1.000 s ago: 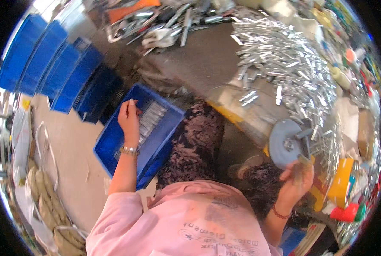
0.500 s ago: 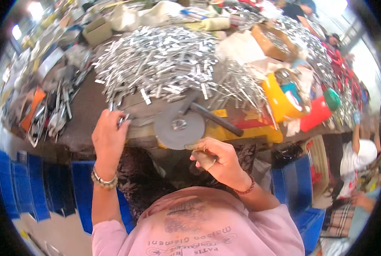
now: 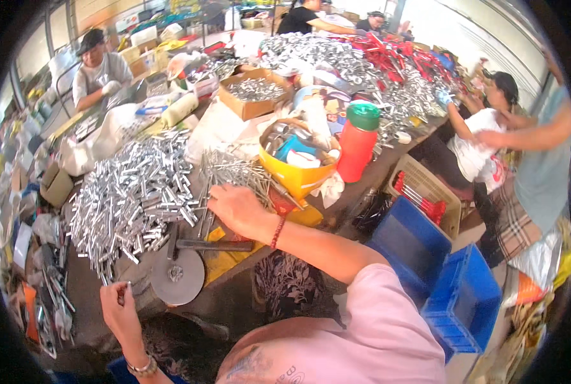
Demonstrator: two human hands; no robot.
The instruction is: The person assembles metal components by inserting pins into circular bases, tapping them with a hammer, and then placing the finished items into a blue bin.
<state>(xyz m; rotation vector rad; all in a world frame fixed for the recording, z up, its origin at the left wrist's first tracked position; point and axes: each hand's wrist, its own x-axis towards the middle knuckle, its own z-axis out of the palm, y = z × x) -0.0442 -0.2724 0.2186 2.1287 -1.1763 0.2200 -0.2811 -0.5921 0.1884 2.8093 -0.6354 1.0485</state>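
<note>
My left hand (image 3: 120, 313) is closed in a pinch on a small silvery metal piece (image 3: 129, 284), low at the table's left front edge. My right hand (image 3: 239, 208) stretches forward over a heap of thin metal rods (image 3: 231, 166), its fingers bent down among them; what they grip, if anything, is hidden. Between the two hands lie a round grey disc (image 3: 186, 288) and a hammer (image 3: 215, 245) with a dark handle. Just beyond is a large pile of short silvery metal tubes (image 3: 135, 192).
A yellow tub (image 3: 285, 169) of parts and a red bottle (image 3: 356, 150) with a green lid stand right of my right hand. Behind them is a cardboard box (image 3: 234, 109) of metal bits. Blue crates (image 3: 455, 307) stand at right. Several other people work around the table.
My view has swung to the right. My right hand has gone from beside the disc, near my lap, out to the thin rods. My left hand still pinches its metal piece.
</note>
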